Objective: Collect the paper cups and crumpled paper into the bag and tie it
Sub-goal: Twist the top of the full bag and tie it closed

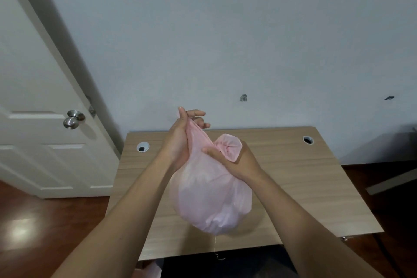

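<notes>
Bag (212,196) over the surface (304,187)
It hangs above the surface's middle, between left grip (180,142) and right grip (237,162); a door (33,74) stands left of the surface, a wall (225,29) behind it.

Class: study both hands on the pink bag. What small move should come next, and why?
Probably cross the strip that the left hand pinches over the bunch in the right hand's grip, starting a knot. The pink bag hangs full above the desk, its top is gathered in two parts, and no knot shows yet.
</notes>
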Action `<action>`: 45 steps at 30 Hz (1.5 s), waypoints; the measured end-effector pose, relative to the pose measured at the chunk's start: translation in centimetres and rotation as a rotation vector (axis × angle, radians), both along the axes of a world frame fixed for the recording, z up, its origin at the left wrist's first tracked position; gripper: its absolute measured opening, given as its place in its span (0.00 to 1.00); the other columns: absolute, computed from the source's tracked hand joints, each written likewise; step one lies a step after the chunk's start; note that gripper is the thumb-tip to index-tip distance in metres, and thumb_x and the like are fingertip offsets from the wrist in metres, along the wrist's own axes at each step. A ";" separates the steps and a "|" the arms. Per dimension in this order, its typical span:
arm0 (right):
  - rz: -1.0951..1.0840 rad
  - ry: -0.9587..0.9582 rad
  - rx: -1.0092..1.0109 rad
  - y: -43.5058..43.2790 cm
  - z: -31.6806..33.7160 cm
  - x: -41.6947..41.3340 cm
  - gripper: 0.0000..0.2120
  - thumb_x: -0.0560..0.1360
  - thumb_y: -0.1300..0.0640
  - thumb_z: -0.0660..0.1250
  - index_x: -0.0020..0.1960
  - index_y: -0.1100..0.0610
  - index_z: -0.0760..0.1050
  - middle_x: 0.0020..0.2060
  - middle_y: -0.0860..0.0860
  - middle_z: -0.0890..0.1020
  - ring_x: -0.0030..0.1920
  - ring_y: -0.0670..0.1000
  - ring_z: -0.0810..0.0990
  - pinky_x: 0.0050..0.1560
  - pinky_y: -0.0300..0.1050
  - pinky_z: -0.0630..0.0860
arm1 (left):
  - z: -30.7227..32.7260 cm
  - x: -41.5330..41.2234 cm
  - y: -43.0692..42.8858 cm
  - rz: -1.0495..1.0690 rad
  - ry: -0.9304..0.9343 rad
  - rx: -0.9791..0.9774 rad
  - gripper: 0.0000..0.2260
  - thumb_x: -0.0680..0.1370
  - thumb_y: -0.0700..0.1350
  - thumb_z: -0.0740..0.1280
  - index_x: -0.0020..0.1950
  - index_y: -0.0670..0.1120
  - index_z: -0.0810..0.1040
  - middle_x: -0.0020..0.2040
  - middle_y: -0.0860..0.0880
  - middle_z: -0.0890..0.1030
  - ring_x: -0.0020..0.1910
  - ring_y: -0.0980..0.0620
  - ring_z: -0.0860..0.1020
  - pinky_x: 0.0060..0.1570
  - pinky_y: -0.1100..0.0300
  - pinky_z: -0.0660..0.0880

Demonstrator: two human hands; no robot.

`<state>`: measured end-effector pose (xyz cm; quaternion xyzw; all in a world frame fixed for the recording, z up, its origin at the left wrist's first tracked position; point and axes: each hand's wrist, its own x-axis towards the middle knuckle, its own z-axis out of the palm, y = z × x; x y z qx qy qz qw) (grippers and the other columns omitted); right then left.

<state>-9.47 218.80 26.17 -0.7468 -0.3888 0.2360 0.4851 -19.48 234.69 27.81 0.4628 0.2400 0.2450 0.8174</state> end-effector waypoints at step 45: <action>-0.262 0.339 -0.047 0.9 0.4 0.7 0.13 0.83 0.46 0.58 0.41 0.47 0.63 0.34 0.43 0.68 0.36 0.47 0.66 0.42 0.49 0.63 | -2.3 0.8 -2.9 -0.050 0.007 -0.099 0.35 0.86 0.67 0.41 0.35 0.44 0.69 0.32 0.48 0.61 0.31 0.51 0.55 0.34 0.56 0.50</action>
